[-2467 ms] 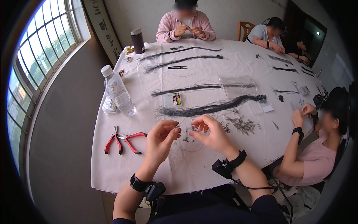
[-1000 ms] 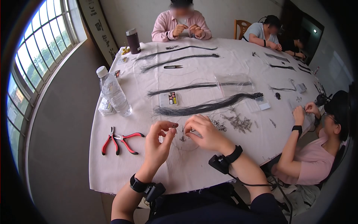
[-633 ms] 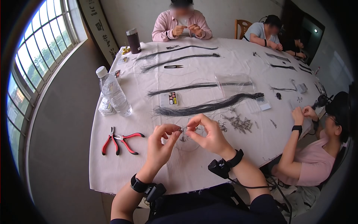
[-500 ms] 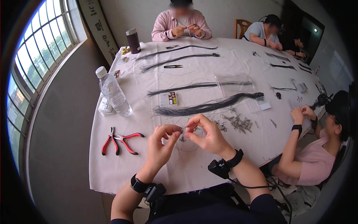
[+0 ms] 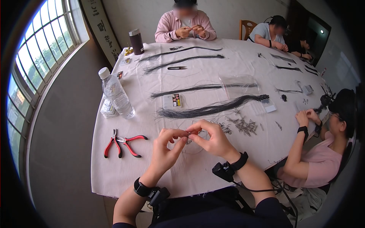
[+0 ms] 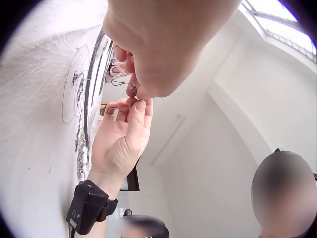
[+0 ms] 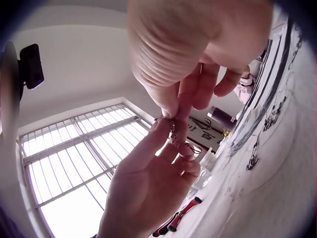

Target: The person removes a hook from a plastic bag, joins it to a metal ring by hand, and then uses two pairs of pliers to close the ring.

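Note:
My left hand (image 5: pixel 165 149) and right hand (image 5: pixel 216 141) meet at the fingertips above the near part of the table. Thumb and forefinger of each pinch at a small cluster of metal wire pieces (image 7: pixel 174 133), partly hidden by the fingers. In the left wrist view, a thin wire hook (image 6: pixel 119 83) sticks out from the left fingers, and the right hand's other fingers curl beside its pinch. Below the hands, a loop of thin line (image 7: pixel 265 184) with dark metal bits (image 7: pixel 252 162) lies on the cloth.
Two red-handled pliers (image 5: pixel 134 147) lie left of my hands, near a water bottle (image 5: pixel 118 95). Beyond are dark strand bundles (image 5: pixel 213 108) and a small clear box (image 5: pixel 171 101). Loose metal pieces (image 5: pixel 245 126) lie to the right. Other people sit around the table.
The right hand dipped toward the table, then rose again. Both hands have since come together, closing the small gap between their fingertips. The pliers and strand bundles stay put.

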Motion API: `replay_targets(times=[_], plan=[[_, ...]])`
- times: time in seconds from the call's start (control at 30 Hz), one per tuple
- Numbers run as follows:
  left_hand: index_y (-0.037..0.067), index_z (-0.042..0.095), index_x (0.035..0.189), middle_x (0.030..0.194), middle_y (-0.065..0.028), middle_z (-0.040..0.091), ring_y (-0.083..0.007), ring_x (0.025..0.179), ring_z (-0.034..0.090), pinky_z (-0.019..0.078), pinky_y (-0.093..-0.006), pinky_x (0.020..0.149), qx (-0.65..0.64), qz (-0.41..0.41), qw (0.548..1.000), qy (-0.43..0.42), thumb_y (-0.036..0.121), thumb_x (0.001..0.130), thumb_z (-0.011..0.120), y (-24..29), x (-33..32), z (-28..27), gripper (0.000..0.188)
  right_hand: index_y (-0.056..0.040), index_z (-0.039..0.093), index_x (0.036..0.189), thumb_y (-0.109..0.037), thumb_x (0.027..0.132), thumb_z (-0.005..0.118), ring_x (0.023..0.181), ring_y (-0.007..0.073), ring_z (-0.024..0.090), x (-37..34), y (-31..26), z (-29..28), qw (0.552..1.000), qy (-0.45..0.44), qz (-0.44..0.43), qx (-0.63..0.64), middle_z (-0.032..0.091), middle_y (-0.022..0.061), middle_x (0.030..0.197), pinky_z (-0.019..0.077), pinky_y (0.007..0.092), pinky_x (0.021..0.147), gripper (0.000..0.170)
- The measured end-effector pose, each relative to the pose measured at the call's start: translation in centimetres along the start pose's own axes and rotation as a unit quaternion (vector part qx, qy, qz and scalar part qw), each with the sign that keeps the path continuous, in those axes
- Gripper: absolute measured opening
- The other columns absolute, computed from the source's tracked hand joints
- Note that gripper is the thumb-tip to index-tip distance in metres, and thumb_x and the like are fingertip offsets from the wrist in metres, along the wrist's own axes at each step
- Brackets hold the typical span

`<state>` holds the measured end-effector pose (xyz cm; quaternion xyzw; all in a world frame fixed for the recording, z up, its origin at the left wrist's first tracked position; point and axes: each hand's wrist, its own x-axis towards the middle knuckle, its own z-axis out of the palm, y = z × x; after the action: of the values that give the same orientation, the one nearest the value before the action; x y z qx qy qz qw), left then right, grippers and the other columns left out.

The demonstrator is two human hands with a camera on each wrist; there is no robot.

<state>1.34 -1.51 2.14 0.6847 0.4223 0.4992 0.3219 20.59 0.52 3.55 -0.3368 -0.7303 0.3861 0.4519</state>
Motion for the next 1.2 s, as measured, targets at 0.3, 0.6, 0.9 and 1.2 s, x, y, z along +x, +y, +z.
replay_targets(times=[0.3, 0.6, 0.9, 1.2], plan=[[0.003, 0.069, 0.096, 0.090, -0.0015, 0.068, -0.0109, 0.080, 0.048, 0.0397, -0.0260, 0.074, -0.017, -0.015, 0.999, -0.026, 0.011, 0.089, 0.071, -0.1, -0.1, 0.0, 0.011, -0.0020, 0.065, 0.096, -0.003, 0.089, 0.068, 0.088, 0.0102, 0.062, -0.1, 1.1, -0.1, 0.998, -0.019, 0.023, 0.046, 0.066, 0.0023, 0.089, 0.0488, 0.0266, 0.084, 0.008], [0.007, 0.072, 0.091, 0.084, -0.0039, 0.069, -0.0191, 0.078, 0.055, 0.0449, -0.0309, 0.067, 0.061, 0.023, 0.998, -0.002, 0.012, 0.084, 0.074, 0.1, 0.2, -0.2, 0.009, -0.0027, 0.063, 0.095, 0.000, 0.085, 0.066, 0.077, 0.0141, 0.066, 0.1, 0.3, 0.3, 0.998, 0.002, -0.054, -0.044, 0.067, 0.0063, 0.086, 0.0523, 0.0275, 0.073, 0.011], [0.008, 0.072, 0.090, 0.081, -0.0034, 0.068, -0.0191, 0.079, 0.056, 0.0454, -0.0310, 0.067, 0.086, 0.028, 0.996, -0.014, 0.011, 0.082, 0.075, 0.2, 0.2, -0.1, 0.009, -0.0016, 0.060, 0.090, -0.001, 0.084, 0.064, 0.077, 0.0128, 0.062, -0.1, 0.5, 0.5, 0.998, -0.014, -0.040, -0.045, 0.063, 0.0043, 0.082, 0.0504, 0.0278, 0.074, 0.008], [0.004, 0.069, 0.096, 0.089, -0.0014, 0.066, -0.0131, 0.084, 0.052, 0.0409, -0.0268, 0.073, 0.025, 0.000, 0.998, -0.051, 0.009, 0.086, 0.072, -0.2, 0.1, -0.2, 0.011, -0.0032, 0.058, 0.096, -0.009, 0.092, 0.061, 0.086, 0.0072, 0.052, -0.2, 1.3, 0.1, 0.984, -0.061, 0.070, 0.151, 0.057, -0.0008, 0.092, 0.0437, 0.0247, 0.081, 0.008]])
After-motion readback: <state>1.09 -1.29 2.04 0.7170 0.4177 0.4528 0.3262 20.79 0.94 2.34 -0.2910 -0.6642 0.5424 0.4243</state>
